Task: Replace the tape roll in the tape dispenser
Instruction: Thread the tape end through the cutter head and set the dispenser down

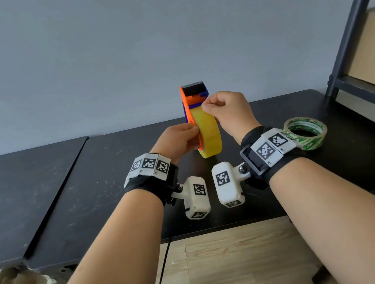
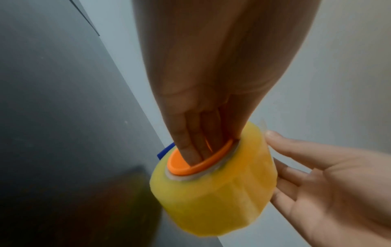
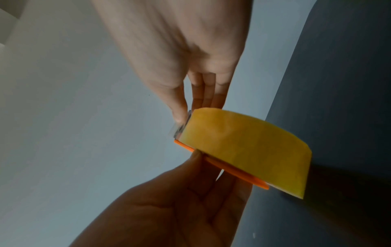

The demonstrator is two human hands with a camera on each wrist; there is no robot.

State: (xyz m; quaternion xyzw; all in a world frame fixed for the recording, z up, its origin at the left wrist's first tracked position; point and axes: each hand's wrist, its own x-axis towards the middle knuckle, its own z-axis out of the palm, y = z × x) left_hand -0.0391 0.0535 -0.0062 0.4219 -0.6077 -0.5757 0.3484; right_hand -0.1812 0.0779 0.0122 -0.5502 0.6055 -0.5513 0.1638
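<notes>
Now feeding the tape end toward the cutter, both hands raised above the dark worktop (image 1: 275, 112).

Left hand (image 1: 177, 141) grips the orange tape dispenser (image 1: 192, 96), fingers (image 2: 191, 148) curled into its hub, yellow tape roll (image 1: 208, 133) already seated. Right hand (image 1: 227, 110) pinches the loose tape end (image 3: 180, 128) at the roll's top. Best done, I judge, by pulling the strip straight and taut to the toothed blade. A green-printed roll (image 1: 306, 132) lies on the worktop nearby.

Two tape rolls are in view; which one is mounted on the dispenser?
The yellow roll, sitting on the orange dispenser held up by both hands. The other roll, with green print, lies flat on the black table, untouched.
</notes>
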